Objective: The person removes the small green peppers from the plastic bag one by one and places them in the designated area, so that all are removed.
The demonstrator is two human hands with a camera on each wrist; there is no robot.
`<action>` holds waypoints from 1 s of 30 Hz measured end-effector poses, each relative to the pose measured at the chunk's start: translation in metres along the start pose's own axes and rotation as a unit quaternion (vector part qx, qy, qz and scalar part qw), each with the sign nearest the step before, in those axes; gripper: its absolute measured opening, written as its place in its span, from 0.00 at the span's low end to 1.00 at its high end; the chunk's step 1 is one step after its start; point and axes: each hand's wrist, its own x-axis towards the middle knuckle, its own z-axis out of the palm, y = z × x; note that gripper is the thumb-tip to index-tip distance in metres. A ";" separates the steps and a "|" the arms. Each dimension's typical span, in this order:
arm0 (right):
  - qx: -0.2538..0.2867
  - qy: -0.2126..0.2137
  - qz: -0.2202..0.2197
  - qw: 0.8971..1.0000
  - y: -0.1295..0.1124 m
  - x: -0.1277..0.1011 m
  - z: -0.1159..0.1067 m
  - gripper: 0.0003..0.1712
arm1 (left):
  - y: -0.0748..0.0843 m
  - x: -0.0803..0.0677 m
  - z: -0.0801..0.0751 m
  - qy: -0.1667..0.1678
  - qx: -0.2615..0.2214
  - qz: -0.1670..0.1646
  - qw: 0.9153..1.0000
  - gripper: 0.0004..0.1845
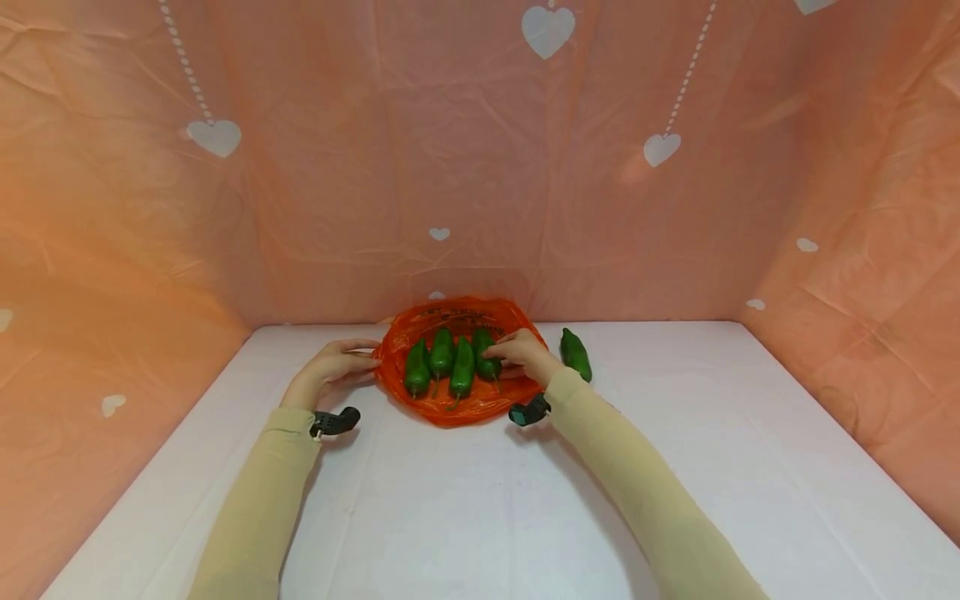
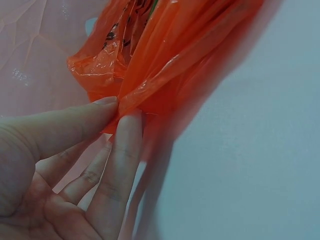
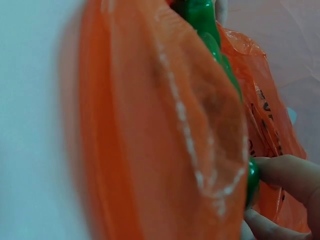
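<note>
near the far edge of the counter, smooth, glossy skin is seen on the green peppers and thin, shiny, crinkled plastic on the bag. the sleeves are made of matt cloth; the backdrop is creased.

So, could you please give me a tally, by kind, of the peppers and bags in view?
Green peppers: 5 (4 in the bag, 1 loose pepper outside it on the white table)
Orange-red plastic bag: 1
Total: 6
</note>
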 end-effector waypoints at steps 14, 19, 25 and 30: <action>0.021 -0.004 -0.010 1.000 0.005 0.000 -0.006 0.31 | 0.000 -0.002 0.003 0.002 -0.018 0.000 1.000 0.27; 0.019 -0.014 -0.025 0.999 0.005 -0.001 -0.008 0.32 | 0.001 -0.002 0.003 0.001 -0.020 0.001 1.000 0.27; 0.024 -0.013 -0.043 0.999 0.005 -0.002 -0.010 0.32 | 0.001 -0.001 0.002 0.004 -0.016 -0.001 1.000 0.27; 0.027 -0.023 -0.045 0.998 0.005 -0.004 -0.009 0.32 | 0.001 0.000 0.000 0.004 0.003 -0.003 1.000 0.28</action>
